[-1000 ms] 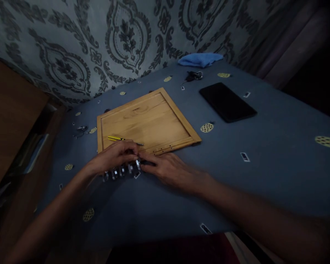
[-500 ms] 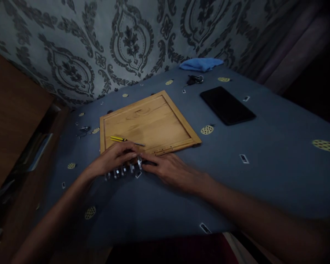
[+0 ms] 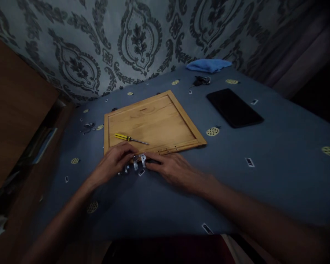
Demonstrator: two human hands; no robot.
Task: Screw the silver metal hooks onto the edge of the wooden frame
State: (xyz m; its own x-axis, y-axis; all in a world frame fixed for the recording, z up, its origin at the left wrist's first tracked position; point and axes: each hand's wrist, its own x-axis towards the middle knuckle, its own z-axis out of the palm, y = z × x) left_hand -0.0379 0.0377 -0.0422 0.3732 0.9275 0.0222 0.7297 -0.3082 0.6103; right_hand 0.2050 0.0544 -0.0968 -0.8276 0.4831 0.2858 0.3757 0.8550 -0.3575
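A wooden panel (image 3: 151,117) with a raised frame lies on the table, small dark holes along its near edge. On it rests a screwdriver (image 3: 130,138) with a yellow and black handle. Several curved silver metal pieces (image 3: 135,163) stick out in a row at the near edge. My left hand (image 3: 114,161) is bent over the row's left part, fingers closed on the metal pieces and hiding some of them. My right hand (image 3: 170,167) pinches the rightmost piece (image 3: 143,160) between thumb and fingers. Something dark shows between those fingers, too unclear to name.
A black tablet-like slab (image 3: 234,107) lies to the right of the panel. Behind it are a bunch of keys (image 3: 201,81) and a folded blue cloth (image 3: 209,65). Small metal items (image 3: 88,127) lie at left. A wooden cabinet (image 3: 16,99) stands beside the table.
The whole view has shifted slightly, so things sit further right. My left hand has slid along the row and hides more of its left pieces. More of the screwdriver shows.
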